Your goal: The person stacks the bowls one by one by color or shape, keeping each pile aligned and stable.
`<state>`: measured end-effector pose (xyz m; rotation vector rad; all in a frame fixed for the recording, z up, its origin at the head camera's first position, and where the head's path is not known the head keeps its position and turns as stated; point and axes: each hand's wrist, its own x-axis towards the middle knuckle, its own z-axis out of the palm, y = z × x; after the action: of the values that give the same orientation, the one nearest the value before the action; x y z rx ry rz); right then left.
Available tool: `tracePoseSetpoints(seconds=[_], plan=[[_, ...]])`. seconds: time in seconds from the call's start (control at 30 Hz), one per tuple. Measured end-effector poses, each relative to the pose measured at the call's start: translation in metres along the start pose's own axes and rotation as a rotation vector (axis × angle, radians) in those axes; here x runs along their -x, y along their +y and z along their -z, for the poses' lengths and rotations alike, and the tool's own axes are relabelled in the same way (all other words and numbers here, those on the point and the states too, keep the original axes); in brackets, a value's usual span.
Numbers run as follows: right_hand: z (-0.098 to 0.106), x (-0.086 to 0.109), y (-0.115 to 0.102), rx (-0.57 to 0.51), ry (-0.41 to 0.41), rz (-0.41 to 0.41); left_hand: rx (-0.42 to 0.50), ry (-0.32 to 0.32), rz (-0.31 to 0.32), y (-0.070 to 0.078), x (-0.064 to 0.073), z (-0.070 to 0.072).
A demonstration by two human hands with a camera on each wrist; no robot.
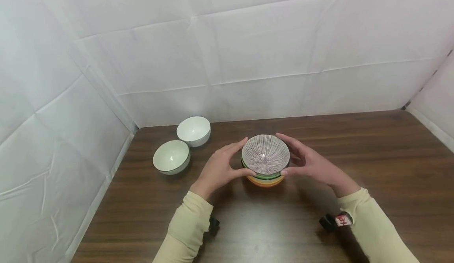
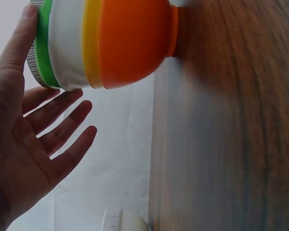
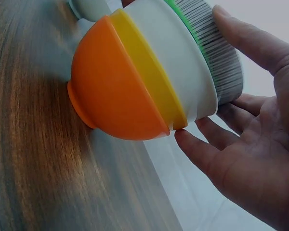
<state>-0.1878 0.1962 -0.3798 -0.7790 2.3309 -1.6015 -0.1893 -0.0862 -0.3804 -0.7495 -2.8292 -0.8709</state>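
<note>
A stack of bowls stands on the table between my two hands. On top is a striped bowl (image 1: 266,154), over a green-rimmed bowl (image 2: 44,45), a white bowl (image 2: 67,43), a yellow bowl (image 3: 149,60) and an orange bowl (image 3: 111,84) at the bottom. My left hand (image 1: 221,165) holds the left side of the striped bowl, thumb at the front rim and index finger toward the back; its other fingers spread beside the stack. From the right, my right hand (image 1: 312,162) holds the same bowl, with thumb at the front and fingers round the far side.
To the left of the stack, a pale green bowl (image 1: 172,156) with a dark rim sits close in front of a plain white bowl (image 1: 193,131). White sheeting (image 1: 262,58) walls off the back and sides of the brown wooden table (image 1: 361,152).
</note>
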Motion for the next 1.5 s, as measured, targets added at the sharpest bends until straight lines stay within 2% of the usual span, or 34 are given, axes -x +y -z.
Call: tracePoseSetpoints(seconds=[0.2, 0.43, 0.57, 0.93, 1.3, 1.5], plan=[[0.0, 0.0, 0.001, -0.002, 0.007, -0.007, 0.001, -0.022, 0.016, -0.002, -0.001, -0.001], [0.001, 0.001, 0.001, -0.002, 0.007, -0.001, 0.079, -0.011, -0.016, -0.001, -0.001, 0.001], [0.002, 0.001, 0.002, 0.007, 0.004, -0.005, 0.092, -0.005, -0.026, -0.001, -0.001, 0.001], [0.003, 0.002, 0.002, 0.003, 0.006, -0.005, 0.092, -0.045, 0.011, -0.002, 0.0, 0.008], [0.003, 0.001, 0.001, 0.003, 0.008, -0.007, 0.066, 0.096, 0.056, -0.022, 0.006, 0.032], [0.003, 0.002, -0.001, 0.006, 0.016, -0.01, -0.001, 0.155, 0.102, -0.037, 0.011, 0.047]])
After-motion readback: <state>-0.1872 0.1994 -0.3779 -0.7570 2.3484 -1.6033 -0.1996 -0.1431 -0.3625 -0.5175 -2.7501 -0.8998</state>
